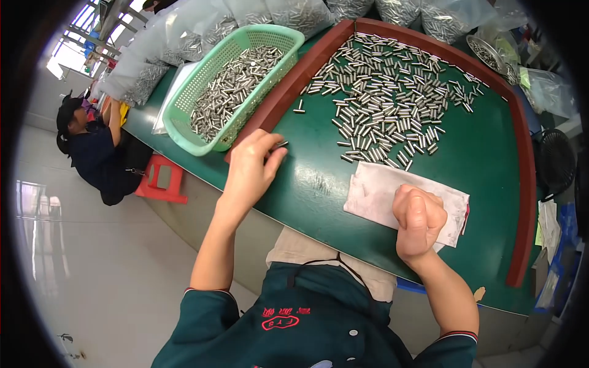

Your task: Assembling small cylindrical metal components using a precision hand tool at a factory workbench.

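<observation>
My left hand (253, 161) is beside the red-brown rail, thumb and fingers pinched together. A small metal pin (281, 145) shows at its fingertips. My right hand (419, 219) is closed in a fist above a folded, smudged white cloth (373, 195); whatever may be inside it is hidden. Beyond the cloth, many short shiny metal pins (389, 101) lie spread over the green tabletop (294, 202). One pin (299, 111) stands apart from them near the left rail. At the left, a light green plastic basket (184, 142) holds a heap of similar pins.
A red-brown rail (523, 184) borders the work area. Clear bags of pins (215, 27) line the far side. A metal bowl (485, 52) and a black fan (557, 162) stand at the right. A seated person (92, 144) and a red stool (162, 180) are at the left.
</observation>
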Tool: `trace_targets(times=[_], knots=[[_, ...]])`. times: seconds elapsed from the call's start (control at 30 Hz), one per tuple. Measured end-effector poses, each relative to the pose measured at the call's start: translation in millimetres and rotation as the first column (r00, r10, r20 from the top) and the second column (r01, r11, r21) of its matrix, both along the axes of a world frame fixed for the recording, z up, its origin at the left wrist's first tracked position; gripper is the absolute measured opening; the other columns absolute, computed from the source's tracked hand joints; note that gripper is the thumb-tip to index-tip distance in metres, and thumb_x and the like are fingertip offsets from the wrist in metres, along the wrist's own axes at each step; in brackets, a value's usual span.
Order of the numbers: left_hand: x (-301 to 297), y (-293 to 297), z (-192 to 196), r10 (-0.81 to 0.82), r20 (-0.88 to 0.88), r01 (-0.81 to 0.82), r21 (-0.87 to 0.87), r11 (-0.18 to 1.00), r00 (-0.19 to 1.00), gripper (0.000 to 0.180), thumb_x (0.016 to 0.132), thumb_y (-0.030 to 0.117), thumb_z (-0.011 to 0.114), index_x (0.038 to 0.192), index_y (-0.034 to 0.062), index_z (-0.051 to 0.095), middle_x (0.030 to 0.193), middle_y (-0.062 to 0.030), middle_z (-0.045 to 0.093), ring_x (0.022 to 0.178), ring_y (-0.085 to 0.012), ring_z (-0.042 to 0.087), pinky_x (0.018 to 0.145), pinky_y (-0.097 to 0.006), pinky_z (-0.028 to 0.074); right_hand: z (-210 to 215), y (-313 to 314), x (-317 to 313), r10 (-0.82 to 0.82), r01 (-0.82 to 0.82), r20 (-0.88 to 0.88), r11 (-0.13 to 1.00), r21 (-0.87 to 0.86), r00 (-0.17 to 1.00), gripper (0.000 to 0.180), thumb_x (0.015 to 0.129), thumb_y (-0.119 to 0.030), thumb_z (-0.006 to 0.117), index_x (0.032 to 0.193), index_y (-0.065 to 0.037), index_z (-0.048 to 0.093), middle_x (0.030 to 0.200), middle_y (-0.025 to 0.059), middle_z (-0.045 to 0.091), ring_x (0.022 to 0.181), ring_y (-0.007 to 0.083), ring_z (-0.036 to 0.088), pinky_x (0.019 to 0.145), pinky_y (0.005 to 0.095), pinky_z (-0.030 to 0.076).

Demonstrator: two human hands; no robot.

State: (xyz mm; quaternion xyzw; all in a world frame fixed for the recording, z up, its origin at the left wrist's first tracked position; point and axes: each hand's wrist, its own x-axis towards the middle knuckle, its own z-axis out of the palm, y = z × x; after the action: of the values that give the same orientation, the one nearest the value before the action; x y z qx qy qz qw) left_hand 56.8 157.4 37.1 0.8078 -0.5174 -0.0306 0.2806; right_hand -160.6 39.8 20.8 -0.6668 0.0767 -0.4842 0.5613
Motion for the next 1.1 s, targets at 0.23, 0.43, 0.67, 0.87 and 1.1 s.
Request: trace_targets(times=[0.23,0.43,0.67,0.87,1.1], knots=[[6,-12,-16,-0.013,0.206,0.029,-0.073,0.997,0.979,0.010,0.067,0.000,0.061,0.073,-0.0005,0.053,0.069,-0.0131,0.049,0.066,-0.0322,0.052,0.057,-0.040,0.041,-6,-2,-1,0.002,-0.016,0.103,0.991,0.135,0.995,0.033,0.082,-0.007,0.037,0.050,-0.003,0.030,0.045,0.0021,0.032,0.039,0.0103,0.028,0.039,0.0254,0.021],[-4,-22,-10,-0.163,0.256,0.190,-0.085,0.978,0.953,0.011,0.070,0.000,0.059,0.073,0.0008,0.049,0.077,-0.0120,0.045,0.070,-0.0290,0.050,0.057,-0.037,0.040,0,-16,-2,-0.085,0.007,0.151,0.891,0.454,0.985,0.039,0.089,-0.014,0.033,0.050,-0.007,0.027,0.044,-0.0001,0.027,0.042,0.0088,0.025,0.041,0.0247,0.021],[-68,-57,-4,-0.588,-0.048,0.580,-0.120,0.806,0.807,0.011,0.069,-0.002,0.059,0.074,0.0017,0.049,0.074,-0.0102,0.047,0.068,-0.0267,0.049,0.060,-0.034,0.040,4,-33,-12,-0.072,-0.041,0.197,0.856,0.516,0.978,0.042,0.091,-0.020,0.028,0.050,-0.008,0.028,0.044,0.0004,0.027,0.041,0.0076,0.020,0.040,0.0236,0.019],[-79,-79,-17,-0.661,0.011,0.661,-0.011,0.751,0.751,0.011,0.069,0.002,0.060,0.073,0.0031,0.050,0.071,-0.0076,0.046,0.067,-0.0253,0.048,0.061,-0.033,0.038,11,-34,-14,-0.029,-0.178,0.288,0.726,0.664,0.957,0.042,0.091,-0.026,0.028,0.051,-0.010,0.029,0.044,0.0007,0.029,0.041,0.0084,0.018,0.041,0.0230,0.020],[-80,-79,-20,-0.609,-0.087,0.602,-0.101,0.792,0.788,0.012,0.066,-0.001,0.062,0.074,0.0018,0.054,0.071,-0.0068,0.050,0.061,-0.0217,0.050,0.054,-0.030,0.040,11,-33,-6,-0.071,-0.140,0.246,0.656,0.742,0.967,0.046,0.091,-0.028,0.023,0.048,-0.013,0.025,0.041,-0.0015,0.026,0.038,0.0086,0.013,0.040,0.0251,0.017]])
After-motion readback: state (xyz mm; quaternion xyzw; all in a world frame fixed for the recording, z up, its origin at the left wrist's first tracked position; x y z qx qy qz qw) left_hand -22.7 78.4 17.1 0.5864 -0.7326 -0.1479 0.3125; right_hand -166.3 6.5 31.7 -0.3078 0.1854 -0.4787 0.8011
